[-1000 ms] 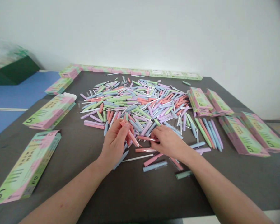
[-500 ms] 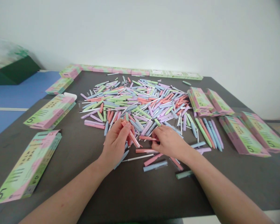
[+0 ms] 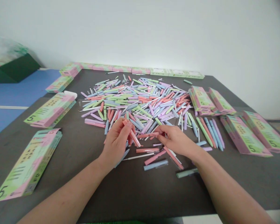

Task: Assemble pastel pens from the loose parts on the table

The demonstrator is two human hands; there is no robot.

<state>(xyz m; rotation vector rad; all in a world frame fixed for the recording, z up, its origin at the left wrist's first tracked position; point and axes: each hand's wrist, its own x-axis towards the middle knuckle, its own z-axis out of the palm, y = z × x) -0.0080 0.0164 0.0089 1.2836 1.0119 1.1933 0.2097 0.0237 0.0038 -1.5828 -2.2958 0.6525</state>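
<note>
A pale wall (image 3: 154, 34) rose behind the far edge of the dark tabletop (image 3: 121, 199); boxes (image 3: 249, 133) lined its left, far and right edges. Pen parts (image 3: 135, 99) heaped its middle. At the heap's near side, the left hand (image 3: 115, 140) gripped red pieces (image 3: 133, 133) slanting toward the near edge. The right hand (image 3: 177, 140) had its fingers closed on a red pen (image 3: 147, 135), held nearly parallel to that edge, free end pointing left, just beside the red pieces.

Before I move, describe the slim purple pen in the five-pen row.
On the dark table, find the green-and-pink cardboard boxes at right. Left of the nearest lies a five-pen row; the slim purple pen is rightmost, its only purple one.
</note>
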